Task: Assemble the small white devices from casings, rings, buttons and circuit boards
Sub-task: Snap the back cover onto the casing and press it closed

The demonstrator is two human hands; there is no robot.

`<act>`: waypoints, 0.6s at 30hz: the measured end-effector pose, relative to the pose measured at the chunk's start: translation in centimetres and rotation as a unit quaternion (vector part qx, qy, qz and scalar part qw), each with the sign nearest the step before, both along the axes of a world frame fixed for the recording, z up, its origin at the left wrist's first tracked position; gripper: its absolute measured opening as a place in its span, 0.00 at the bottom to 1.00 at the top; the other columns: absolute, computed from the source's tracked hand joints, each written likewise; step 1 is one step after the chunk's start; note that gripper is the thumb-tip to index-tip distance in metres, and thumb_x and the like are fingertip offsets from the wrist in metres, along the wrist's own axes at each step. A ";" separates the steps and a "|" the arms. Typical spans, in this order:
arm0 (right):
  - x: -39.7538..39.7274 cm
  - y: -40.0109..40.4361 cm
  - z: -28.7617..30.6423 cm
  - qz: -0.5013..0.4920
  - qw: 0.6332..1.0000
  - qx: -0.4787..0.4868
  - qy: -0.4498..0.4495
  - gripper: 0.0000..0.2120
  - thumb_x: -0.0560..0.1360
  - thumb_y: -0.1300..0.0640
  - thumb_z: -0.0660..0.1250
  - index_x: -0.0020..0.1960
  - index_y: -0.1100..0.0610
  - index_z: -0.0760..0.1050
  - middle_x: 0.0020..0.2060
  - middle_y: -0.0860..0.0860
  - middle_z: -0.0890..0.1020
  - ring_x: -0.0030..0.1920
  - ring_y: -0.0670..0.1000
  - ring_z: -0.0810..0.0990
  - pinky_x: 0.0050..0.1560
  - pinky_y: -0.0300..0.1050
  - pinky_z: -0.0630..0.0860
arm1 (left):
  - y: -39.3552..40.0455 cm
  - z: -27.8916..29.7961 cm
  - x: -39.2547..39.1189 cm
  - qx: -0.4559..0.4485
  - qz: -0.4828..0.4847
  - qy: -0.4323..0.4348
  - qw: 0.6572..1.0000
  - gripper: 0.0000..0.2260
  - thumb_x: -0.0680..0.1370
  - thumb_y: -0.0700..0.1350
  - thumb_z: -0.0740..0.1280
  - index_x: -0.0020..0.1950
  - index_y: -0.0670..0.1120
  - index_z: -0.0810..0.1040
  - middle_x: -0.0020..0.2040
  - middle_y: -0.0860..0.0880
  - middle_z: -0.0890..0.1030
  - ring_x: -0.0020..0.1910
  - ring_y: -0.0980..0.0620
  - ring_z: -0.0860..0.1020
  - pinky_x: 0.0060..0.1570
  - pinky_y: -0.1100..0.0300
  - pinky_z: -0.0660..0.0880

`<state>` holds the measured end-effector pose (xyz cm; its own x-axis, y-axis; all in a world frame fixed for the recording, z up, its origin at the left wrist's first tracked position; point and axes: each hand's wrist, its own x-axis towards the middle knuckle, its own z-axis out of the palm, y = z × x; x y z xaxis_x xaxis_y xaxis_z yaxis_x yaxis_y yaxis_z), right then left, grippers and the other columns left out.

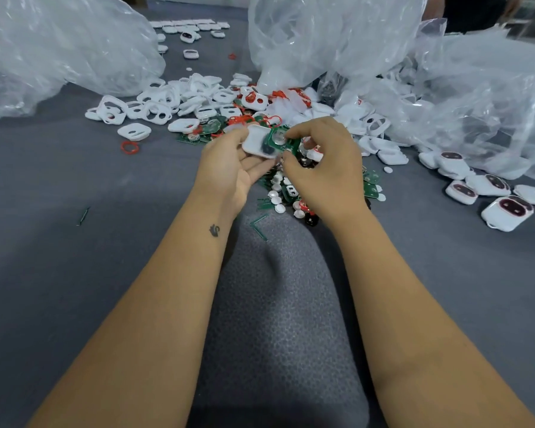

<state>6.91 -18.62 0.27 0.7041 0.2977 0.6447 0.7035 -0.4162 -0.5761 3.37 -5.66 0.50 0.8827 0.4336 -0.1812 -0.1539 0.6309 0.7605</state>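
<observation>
Both bare forearms reach forward from the near edge and converge at mid-scene. The left hand (pixel 229 168) is palm-up, thumb and fingers pinched closed around something. The right hand (pixel 322 162) is knuckles-up just beside it, fingertips pinched together.

Left hand (pixel 229 168) holds white casing (pixel 255 143); right hand (pixel 325 168) pinches green board (pixel 280 140) onto it. Loose parts pile (pixel 198 100) behind, clear bags (pixel 59 47) on grey table (pixel 59 211).
</observation>
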 end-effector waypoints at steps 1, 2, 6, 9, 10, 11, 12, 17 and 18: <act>0.0 -0.1 0.1 -0.014 1.000 0.013 0.016 0.07 0.70 0.58 0.69 0.48 0.54 0.80 0.43 0.43 0.78 0.47 0.46 0.76 0.49 0.35 0.70 | 0.5 0.0 0.0 -0.002 0.022 0.000 1.000 0.07 0.81 0.37 0.60 0.57 0.37 0.75 0.48 0.39 0.82 0.44 0.44 0.84 0.42 0.53 0.82; 0.0 -0.2 0.1 -0.040 0.998 0.024 0.028 0.06 0.70 0.57 0.68 0.47 0.53 0.80 0.43 0.44 0.78 0.46 0.48 0.76 0.49 0.40 0.72 | 1.1 0.0 0.0 -0.010 0.050 -0.001 0.999 0.06 0.81 0.36 0.60 0.56 0.37 0.74 0.49 0.38 0.82 0.45 0.44 0.84 0.42 0.53 0.82; 1.3 -1.2 -0.2 -0.230 0.965 -0.109 0.057 0.14 0.73 0.53 0.65 0.56 0.54 0.78 0.53 0.53 0.79 0.56 0.57 0.74 0.57 0.51 0.68 | 4.3 0.0 -0.8 -0.026 0.165 -0.003 0.986 0.05 0.80 0.33 0.60 0.51 0.39 0.75 0.49 0.39 0.81 0.45 0.44 0.83 0.41 0.53 0.82; 1.2 -0.1 -0.5 -0.206 0.960 -0.176 0.069 0.19 0.72 0.55 0.65 0.62 0.53 0.76 0.60 0.54 0.75 0.62 0.58 0.69 0.61 0.50 0.62 | 5.5 -0.2 -1.4 -0.033 0.221 0.005 0.975 0.08 0.80 0.32 0.59 0.55 0.38 0.76 0.50 0.38 0.80 0.49 0.42 0.82 0.44 0.51 0.82; 0.9 0.8 -0.5 -0.174 0.967 -0.180 0.054 0.19 0.72 0.55 0.65 0.62 0.52 0.76 0.60 0.53 0.75 0.63 0.58 0.68 0.61 0.49 0.61 | 5.6 -0.3 -1.5 -0.032 0.231 0.011 0.972 0.10 0.80 0.32 0.59 0.59 0.37 0.75 0.52 0.38 0.80 0.51 0.41 0.82 0.46 0.51 0.82; 0.7 1.9 -0.4 -0.142 0.972 -0.186 0.034 0.18 0.72 0.55 0.65 0.61 0.51 0.77 0.60 0.52 0.75 0.63 0.57 0.68 0.60 0.49 0.60 | 5.8 -0.3 -1.5 -0.030 0.238 0.016 0.971 0.12 0.80 0.32 0.59 0.62 0.37 0.75 0.54 0.37 0.80 0.53 0.41 0.81 0.47 0.51 0.82; 0.5 3.1 -0.3 -0.112 0.974 -0.197 0.014 0.17 0.72 0.55 0.65 0.61 0.51 0.78 0.60 0.52 0.76 0.63 0.57 0.68 0.60 0.48 0.60 | 5.9 -0.4 -1.6 -0.028 0.243 0.018 0.969 0.13 0.80 0.32 0.59 0.63 0.37 0.75 0.54 0.37 0.80 0.53 0.41 0.81 0.47 0.51 0.82; 1.0 6.7 -0.4 -0.007 0.950 -0.313 0.018 0.12 0.74 0.56 0.66 0.56 0.54 0.79 0.55 0.52 0.78 0.61 0.57 0.72 0.55 0.49 0.66 | 5.8 -0.5 -1.4 -0.036 0.245 0.026 0.969 0.11 0.79 0.32 0.58 0.58 0.38 0.76 0.47 0.40 0.81 0.47 0.43 0.82 0.43 0.53 0.82; 1.2 6.9 -0.4 -0.003 0.946 -0.325 0.019 0.08 0.74 0.56 0.65 0.51 0.55 0.80 0.52 0.52 0.80 0.58 0.58 0.74 0.52 0.48 0.68 | 5.7 -0.5 -1.3 -0.036 0.241 0.026 0.969 0.10 0.79 0.32 0.58 0.55 0.39 0.76 0.46 0.41 0.80 0.46 0.44 0.82 0.43 0.53 0.82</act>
<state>8.10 -11.74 -0.09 0.7268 0.6174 0.3009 0.6831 -0.6957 -0.2224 2.05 0.07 -0.03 0.5689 0.7784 -0.2654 -0.4062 0.5465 0.7324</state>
